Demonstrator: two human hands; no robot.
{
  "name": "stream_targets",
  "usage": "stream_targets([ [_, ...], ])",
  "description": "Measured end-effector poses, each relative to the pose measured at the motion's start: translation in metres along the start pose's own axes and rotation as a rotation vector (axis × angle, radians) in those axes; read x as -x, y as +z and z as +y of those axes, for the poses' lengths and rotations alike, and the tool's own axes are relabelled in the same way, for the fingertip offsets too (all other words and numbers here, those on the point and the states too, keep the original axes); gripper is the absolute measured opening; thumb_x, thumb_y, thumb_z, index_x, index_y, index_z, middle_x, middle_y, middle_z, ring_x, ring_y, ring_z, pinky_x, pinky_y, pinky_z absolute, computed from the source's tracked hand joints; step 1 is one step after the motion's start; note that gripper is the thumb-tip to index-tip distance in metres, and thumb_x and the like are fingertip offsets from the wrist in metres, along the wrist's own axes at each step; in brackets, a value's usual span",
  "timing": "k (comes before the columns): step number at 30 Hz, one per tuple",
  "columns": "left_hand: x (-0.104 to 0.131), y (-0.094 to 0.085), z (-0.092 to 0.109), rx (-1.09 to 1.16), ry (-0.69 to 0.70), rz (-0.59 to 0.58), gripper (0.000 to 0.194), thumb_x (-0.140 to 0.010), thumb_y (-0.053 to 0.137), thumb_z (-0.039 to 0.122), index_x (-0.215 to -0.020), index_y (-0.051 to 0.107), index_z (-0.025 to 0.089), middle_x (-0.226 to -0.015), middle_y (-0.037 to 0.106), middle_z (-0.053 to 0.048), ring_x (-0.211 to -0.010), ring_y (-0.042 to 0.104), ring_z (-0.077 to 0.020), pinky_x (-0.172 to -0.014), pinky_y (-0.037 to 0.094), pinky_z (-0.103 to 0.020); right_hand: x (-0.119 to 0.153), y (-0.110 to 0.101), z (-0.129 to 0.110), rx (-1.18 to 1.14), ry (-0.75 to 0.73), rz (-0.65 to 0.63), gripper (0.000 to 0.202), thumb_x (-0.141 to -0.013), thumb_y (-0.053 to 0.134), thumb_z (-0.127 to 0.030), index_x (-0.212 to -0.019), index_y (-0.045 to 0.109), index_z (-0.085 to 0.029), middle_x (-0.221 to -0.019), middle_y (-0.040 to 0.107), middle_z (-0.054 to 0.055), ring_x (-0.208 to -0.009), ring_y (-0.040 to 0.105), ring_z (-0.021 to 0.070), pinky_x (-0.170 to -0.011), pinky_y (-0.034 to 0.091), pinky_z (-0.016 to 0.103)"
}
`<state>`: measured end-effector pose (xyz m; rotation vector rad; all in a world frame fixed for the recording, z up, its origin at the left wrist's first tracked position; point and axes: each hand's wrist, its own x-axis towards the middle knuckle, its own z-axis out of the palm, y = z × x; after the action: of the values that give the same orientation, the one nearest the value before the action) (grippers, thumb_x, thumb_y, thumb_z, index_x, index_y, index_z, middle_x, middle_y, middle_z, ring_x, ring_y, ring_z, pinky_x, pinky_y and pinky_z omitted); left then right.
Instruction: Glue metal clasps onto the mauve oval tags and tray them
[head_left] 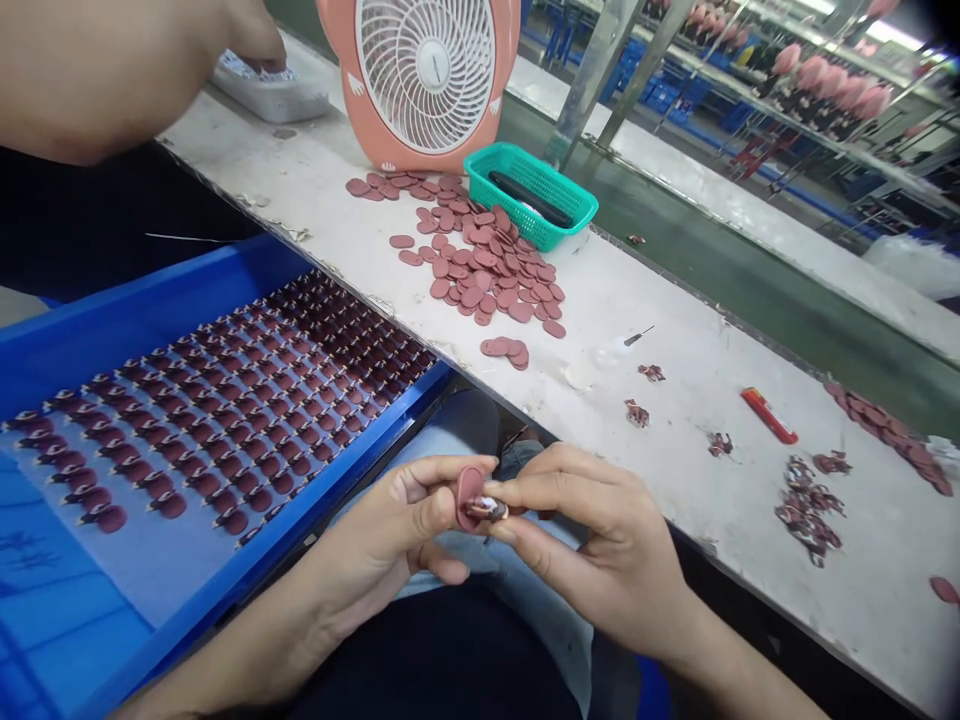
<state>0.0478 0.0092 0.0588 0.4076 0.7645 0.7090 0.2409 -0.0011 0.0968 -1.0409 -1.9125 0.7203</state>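
Note:
Low in the middle of the view, my left hand [409,535] pinches a reddish-brown oval disc [469,496] by its edge, and the disc is tilted up on its side. From the right, the thumb and fingers of my right hand [577,530] close on a small dark figure with a white part [489,508], held against the face of the disc. Both hands are above my lap, in front of the table edge. Many loose oval discs [480,265] lie on the white table [592,400] beyond them.
A blue tray [397,410] at left holds rows of discs with figures. A pink fan [433,75], green basket [484,165] and red lighter [769,415] are on the table. Small figures [810,510] lie right. Another person's arm [112,75] reaches to a white container [289,98].

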Motion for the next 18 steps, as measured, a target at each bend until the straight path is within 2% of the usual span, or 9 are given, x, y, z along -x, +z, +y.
stream_targets([
  [2, -0.002, 0.001, 0.0, -0.027, 0.077, 0.078, 0.056, -0.059, 0.092, 0.049, -0.105, 0.078, 0.02, -0.097, 0.074, -0.008, -0.081, 0.07, -0.0188, -0.051, 0.058, -0.018, 0.0, 0.006, 0.004, 0.096, -0.028, 0.081, 0.018, -0.084, 0.072, -0.011, -0.101, 0.075, -0.016, -0.083, 0.071, 0.004, -0.074, 0.068, 0.0117, -0.067, 0.059, 0.023],
  [3, -0.003, 0.002, -0.001, -0.037, 0.137, 0.149, 0.054, -0.059, 0.093, 0.047, -0.103, 0.077, 0.02, -0.096, 0.074, -0.006, -0.078, 0.069, -0.0173, -0.05, 0.058, -0.018, 0.0, 0.01, 0.007, 0.165, -0.047, 0.131, 0.018, -0.084, 0.071, -0.011, -0.102, 0.074, -0.017, -0.084, 0.071, 0.004, -0.074, 0.067, 0.013, -0.066, 0.059, 0.025],
  [5, -0.006, 0.002, -0.003, -0.067, 0.278, 0.299, 0.041, -0.059, 0.094, 0.039, -0.09, 0.075, 0.019, -0.081, 0.069, 0.0, -0.064, 0.062, -0.0118, -0.046, 0.053, -0.017, -0.001, 0.02, 0.012, 0.324, -0.113, 0.234, 0.02, -0.085, 0.07, -0.009, -0.103, 0.072, -0.017, -0.082, 0.071, 0.005, -0.072, 0.066, 0.0148, -0.063, 0.058, 0.028],
  [7, -0.008, 0.003, -0.006, -0.113, 0.388, 0.379, 0.034, -0.059, 0.095, 0.032, -0.077, 0.07, 0.018, -0.066, 0.063, 0.004, -0.052, 0.052, -0.0081, -0.041, 0.047, -0.015, -0.002, 0.03, 0.017, 0.486, -0.215, 0.312, 0.022, -0.085, 0.069, -0.007, -0.105, 0.071, -0.016, -0.078, 0.07, 0.005, -0.067, 0.063, 0.0152, -0.06, 0.055, 0.029],
  [11, -0.012, 0.003, -0.004, -0.165, 0.446, 0.363, 0.033, -0.055, 0.096, 0.026, -0.071, 0.068, 0.017, -0.063, 0.065, 0.003, -0.048, 0.048, -0.0074, -0.039, 0.04, -0.016, -0.004, 0.048, 0.025, 0.647, -0.364, 0.323, 0.027, -0.084, 0.072, -0.008, -0.11, 0.069, -0.012, -0.077, 0.07, 0.007, -0.064, 0.061, 0.0169, -0.058, 0.053, 0.031],
  [13, -0.012, 0.003, -0.001, -0.167, 0.459, 0.373, 0.031, -0.056, 0.095, 0.026, -0.068, 0.068, 0.016, -0.068, 0.067, 0.001, -0.051, 0.05, -0.0084, -0.039, 0.039, -0.016, -0.006, 0.055, 0.029, 0.625, -0.374, 0.298, 0.029, -0.084, 0.071, -0.008, -0.112, 0.068, -0.012, -0.079, 0.071, 0.008, -0.066, 0.062, 0.0177, -0.061, 0.054, 0.032],
  [18, -0.01, -0.006, -0.002, -0.164, 0.464, 0.426, 0.027, -0.069, 0.087, 0.036, -0.073, 0.07, 0.016, -0.072, 0.067, -0.001, -0.053, 0.051, -0.0099, -0.039, 0.04, -0.018, -0.014, 0.069, 0.031, 0.56, -0.372, 0.266, 0.025, -0.083, 0.071, -0.005, -0.108, 0.069, -0.012, -0.079, 0.07, 0.008, -0.066, 0.062, 0.0171, -0.063, 0.054, 0.032],
])
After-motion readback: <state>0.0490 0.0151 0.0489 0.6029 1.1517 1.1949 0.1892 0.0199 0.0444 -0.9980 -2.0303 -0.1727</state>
